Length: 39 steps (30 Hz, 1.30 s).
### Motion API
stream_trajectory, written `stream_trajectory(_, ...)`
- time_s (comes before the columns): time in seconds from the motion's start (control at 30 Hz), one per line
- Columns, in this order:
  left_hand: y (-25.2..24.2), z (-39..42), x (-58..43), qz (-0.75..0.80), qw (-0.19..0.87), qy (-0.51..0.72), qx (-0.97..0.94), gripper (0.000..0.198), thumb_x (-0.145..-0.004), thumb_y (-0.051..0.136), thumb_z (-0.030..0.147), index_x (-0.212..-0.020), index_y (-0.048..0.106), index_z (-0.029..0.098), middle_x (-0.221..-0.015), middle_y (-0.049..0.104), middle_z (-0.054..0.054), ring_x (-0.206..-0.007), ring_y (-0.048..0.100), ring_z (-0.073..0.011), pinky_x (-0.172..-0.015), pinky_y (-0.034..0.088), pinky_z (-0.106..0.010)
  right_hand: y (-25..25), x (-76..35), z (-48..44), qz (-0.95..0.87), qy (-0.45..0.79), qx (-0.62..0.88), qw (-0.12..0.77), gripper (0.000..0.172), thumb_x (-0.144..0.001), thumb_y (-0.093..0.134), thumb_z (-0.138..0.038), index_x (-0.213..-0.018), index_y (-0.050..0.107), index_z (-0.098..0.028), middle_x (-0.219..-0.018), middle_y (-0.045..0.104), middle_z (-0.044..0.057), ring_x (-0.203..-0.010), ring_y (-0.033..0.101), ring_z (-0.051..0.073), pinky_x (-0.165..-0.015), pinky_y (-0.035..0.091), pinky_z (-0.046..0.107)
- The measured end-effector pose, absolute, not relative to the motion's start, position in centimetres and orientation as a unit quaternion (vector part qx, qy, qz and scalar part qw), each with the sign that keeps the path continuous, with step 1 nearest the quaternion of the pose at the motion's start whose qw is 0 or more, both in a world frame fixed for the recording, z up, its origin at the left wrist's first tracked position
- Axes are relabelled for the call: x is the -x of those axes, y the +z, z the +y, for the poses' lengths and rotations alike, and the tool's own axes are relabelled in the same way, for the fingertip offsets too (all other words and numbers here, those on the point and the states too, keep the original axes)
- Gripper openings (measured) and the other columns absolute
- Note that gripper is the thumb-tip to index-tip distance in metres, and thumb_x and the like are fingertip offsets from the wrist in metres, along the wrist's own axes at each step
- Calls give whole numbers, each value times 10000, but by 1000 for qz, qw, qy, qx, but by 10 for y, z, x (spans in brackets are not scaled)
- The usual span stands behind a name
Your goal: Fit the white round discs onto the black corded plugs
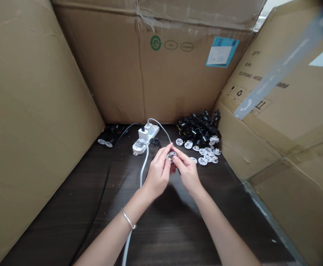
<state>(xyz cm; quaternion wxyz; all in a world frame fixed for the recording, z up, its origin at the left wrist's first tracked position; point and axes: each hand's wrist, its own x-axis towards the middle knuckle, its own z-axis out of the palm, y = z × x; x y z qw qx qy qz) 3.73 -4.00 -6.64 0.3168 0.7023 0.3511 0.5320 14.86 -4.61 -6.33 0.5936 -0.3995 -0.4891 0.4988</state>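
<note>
Near the middle of the view, my left hand (159, 168) and my right hand (187, 170) are closed together around a small round white disc (172, 155). Both thumbs press on its near side, and the fingers wrap behind it. Slots and a small yellow spot show on the disc's face; whatever lies beneath it is hidden by my fingers. Just right of my right hand lie several similar loose white discs (202, 161). Behind those is a heap of black cylindrical parts (197, 127), some with yellow wires.
A white power strip (139, 147) with plugs and chargers stands beyond my left hand. Its white cable (144, 168) and a black cable (106, 181) run toward me. More black parts with white discs (105, 142) lie far left. Cardboard walls (117, 66) enclose the dark tabletop (161, 236).
</note>
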Motion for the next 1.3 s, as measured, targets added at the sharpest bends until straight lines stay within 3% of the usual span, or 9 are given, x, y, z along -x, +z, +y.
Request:
stream_trajectory(0.07,-65,-39,-36,356,371,530,-674,431,-879,379,267,-1304,405,200,-1151,565,-86,-886,579,-174,-784,478,-308,-62,-150,-47,-505,510,385,580,367,-797,543,-336,-1143,581,-221,-586,581,-19,-469,515,121,-488,421,277)
stream_trajectory(0.13,-65,-38,-35,347,448,527,-634,454,-887,362,301,-1333,354,217,-1045,611,-69,-628,556,-117,-616,485,-274,-61,-150,-48,-510,527,368,572,365,-822,509,-351,-1158,568,-221,-561,562,-22,-472,528,127,-503,417,280)
stream_trajectory(0.23,-64,-40,-36,304,518,533,-596,487,-873,397,280,-1345,280,247,-1120,580,-73,-515,481,-67,-522,455,-244,-60,-152,-48,-496,545,352,577,359,-839,469,-371,-1151,561,-219,-588,564,-16,-475,540,133,-496,414,282)
stream_trajectory(0.37,-63,-43,-39,294,510,547,-595,446,-846,448,220,-1260,287,247,-1311,447,-116,-599,535,-73,-564,478,-249,-60,-152,-48,-505,524,365,580,307,-845,452,-397,-1074,561,-224,-624,579,-14,-452,531,122,-461,404,262)
stream_trajectory(0.5,-61,-44,-38,319,427,529,-660,311,-844,454,207,-1155,442,194,-1369,379,-139,-897,587,-170,-698,497,-288,-64,-149,-47,-513,450,414,603,231,-841,468,-400,-995,539,-242,-760,586,-7,-535,525,107,-500,434,242)
stream_trajectory(0.67,-56,-41,-35,350,273,543,-713,318,-869,417,226,-1173,510,209,-1358,400,-87,-1215,406,-234,-974,375,-387,-67,-148,-45,-511,437,416,612,194,-854,456,-387,-962,493,-231,-801,544,-11,-548,506,84,-528,435,230)
stream_trajectory(0.87,-57,-41,-36,339,356,582,-648,342,-854,463,257,-1189,458,184,-1227,495,-114,-1028,546,-201,-877,454,-344,-63,-151,-46,-513,460,391,611,171,-816,530,-361,-877,507,-203,-732,522,-26,-500,443,65,-476,372,212)
stream_trajectory(0.97,-57,-42,-38,323,371,579,-650,377,-811,530,222,-1182,478,180,-1232,493,-111,-1069,528,-215,-915,441,-351,-63,-151,-45,-510,458,388,617,164,-818,530,-351,-864,512,-195,-703,513,-30,-490,420,61,-470,364,208)
stream_trajectory(1.3,-58,-40,-34,339,375,579,-640,342,-840,469,191,-1176,533,176,-1205,555,-91,-1073,544,-204,-923,441,-315,-66,-148,-46,-506,445,415,612,180,-792,566,-358,-823,489,-199,-706,505,-30,-517,442,66,-461,384,192)
